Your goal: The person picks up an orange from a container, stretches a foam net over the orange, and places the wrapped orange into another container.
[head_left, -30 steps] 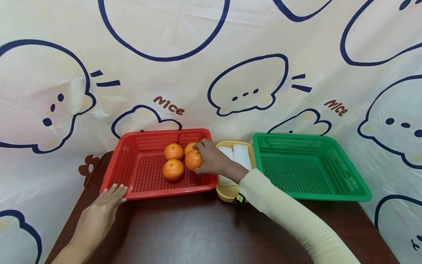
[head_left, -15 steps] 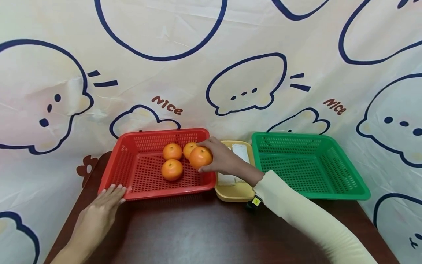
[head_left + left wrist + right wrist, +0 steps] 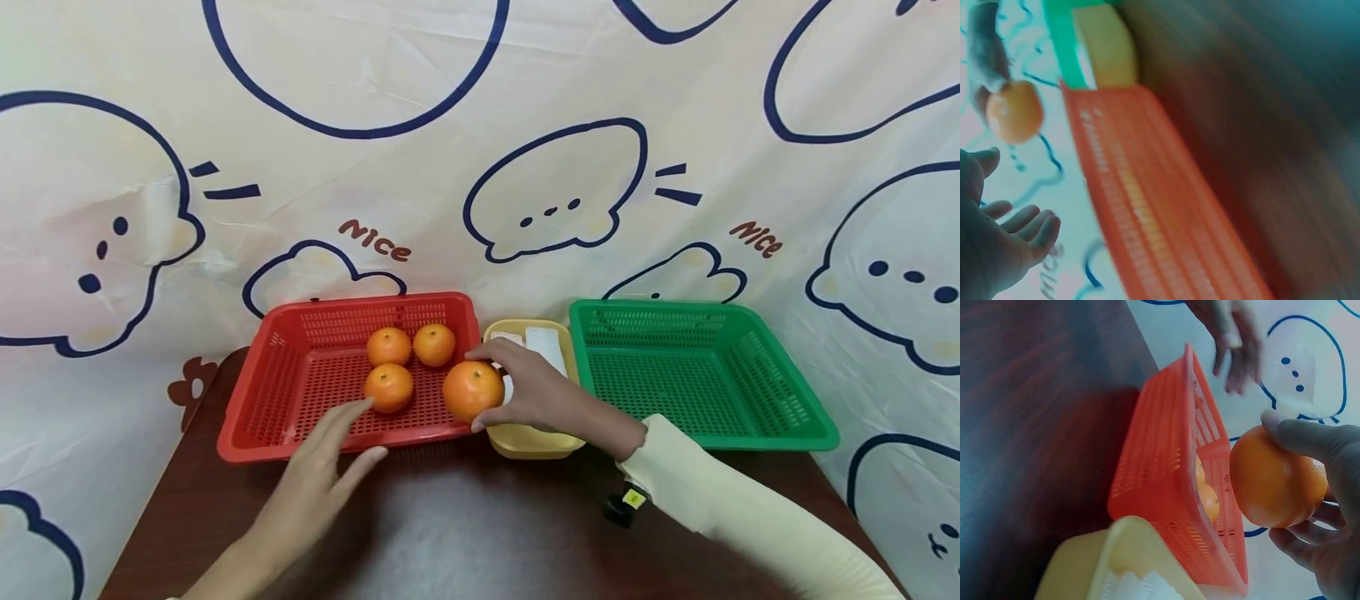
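Note:
An orange fruit [image 3: 473,390], like a mandarin with a small stem mark, is held up by my right hand [image 3: 536,389], thumb and fingers curled round its side. It hangs above the right front edge of the red basket [image 3: 330,442]. Several more oranges [image 3: 389,387] lie together inside that basket. My left hand [image 3: 318,475] hovers over the basket's front rim, fingers spread and holding nothing. In the left wrist view the left hand [image 3: 1007,244] has loosely bent fingers, apart from the held orange [image 3: 1015,112]. The right wrist view shows the orange [image 3: 1277,478] gripped from the side.
A yellow bin [image 3: 532,442] with white folded netting or cloth [image 3: 546,346] stands right of the red basket. Beyond it is a green basket [image 3: 675,375]. All stand on a dark wooden table [image 3: 450,525] against a cartoon-printed curtain [image 3: 420,183].
My right hand has lifted the orange away from the others and brought it right and nearer. The left hand has left the red basket's front left corner and moved right, fingers spreading.

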The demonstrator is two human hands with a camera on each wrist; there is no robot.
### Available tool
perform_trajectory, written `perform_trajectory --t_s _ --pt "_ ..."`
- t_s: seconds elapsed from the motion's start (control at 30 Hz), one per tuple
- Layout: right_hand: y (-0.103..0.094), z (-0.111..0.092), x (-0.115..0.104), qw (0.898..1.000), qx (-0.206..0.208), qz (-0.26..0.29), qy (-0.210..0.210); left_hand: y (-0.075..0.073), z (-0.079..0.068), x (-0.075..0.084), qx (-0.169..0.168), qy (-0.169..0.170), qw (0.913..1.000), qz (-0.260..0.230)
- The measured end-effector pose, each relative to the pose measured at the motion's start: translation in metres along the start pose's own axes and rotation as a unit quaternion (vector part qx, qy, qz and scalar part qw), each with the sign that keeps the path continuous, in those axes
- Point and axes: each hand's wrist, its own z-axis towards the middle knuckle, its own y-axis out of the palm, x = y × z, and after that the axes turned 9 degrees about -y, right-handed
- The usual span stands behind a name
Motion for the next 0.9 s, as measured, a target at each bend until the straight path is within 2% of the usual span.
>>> perform_trajectory --t_s 0.1,0.17,0.3,0.43,0.63,0.77,0.9 --pt "0.001 -0.011 -0.002 1.0 0.002 -0.002 -0.03 0.009 0.01 0.02 -0.037 0.0 0.9978 -0.055" --pt "0.002 -0.017 -0.004 0.999 0.002 -0.004 -0.035 0.015 0.016 0.032 -0.054 0.006 0.9953 -0.08" --pt "0.003 -0.029 -0.01 1.0 0.005 0.002 -0.025 0.029 0.026 0.051 -0.081 0.01 0.9882 -0.129" --pt "0.003 -0.041 -0.013 1.0 0.013 0.01 -0.021 0.04 0.029 0.065 -0.109 0.02 0.981 -0.159" --pt "0.005 -0.059 -0.017 1.0 0.016 0.021 -0.009 0.057 0.025 0.072 -0.128 0.054 0.974 -0.179" --pt "0.011 -0.071 -0.017 1.0 0.006 0.028 0.013 0.068 0.018 0.071 -0.118 0.07 0.9727 -0.187" --pt "0.02 -0.087 -0.013 0.999 0.003 0.033 0.005 0.079 0.009 0.068 -0.111 0.107 0.9705 -0.186"
